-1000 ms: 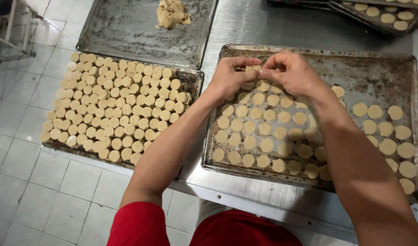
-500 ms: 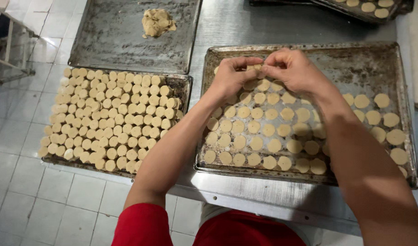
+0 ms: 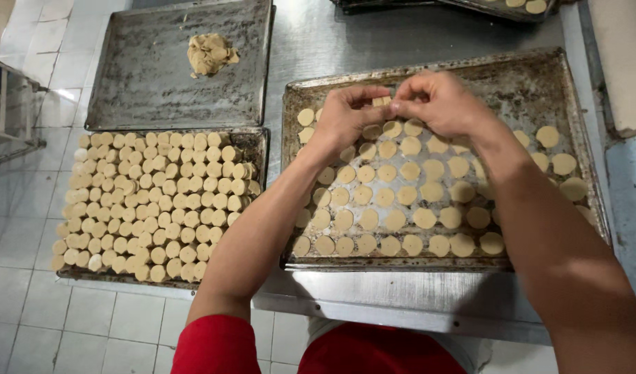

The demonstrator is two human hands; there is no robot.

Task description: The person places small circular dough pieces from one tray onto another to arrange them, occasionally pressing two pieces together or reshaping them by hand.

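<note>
Both hands meet over the far edge of a worn baking tray [image 3: 539, 76]: the left hand [image 3: 345, 114] and right hand [image 3: 439, 104] pinch one small dough disc [image 3: 381, 101] between their fingertips, just above the rows already laid. The disc looks light, soft and easily dented, so it is probably best gripped gently by its rim. Roughly forty-five discs [image 3: 401, 201] lie spaced on this tray. Beside it, a second tray [image 3: 255, 142] is packed with well over a hundred. A third tray [image 3: 124, 83] holds a single dough lump [image 3: 210, 52]. More trays [image 3: 470, 5] sit at the top, all on a steel table [image 3: 401, 298].
</note>
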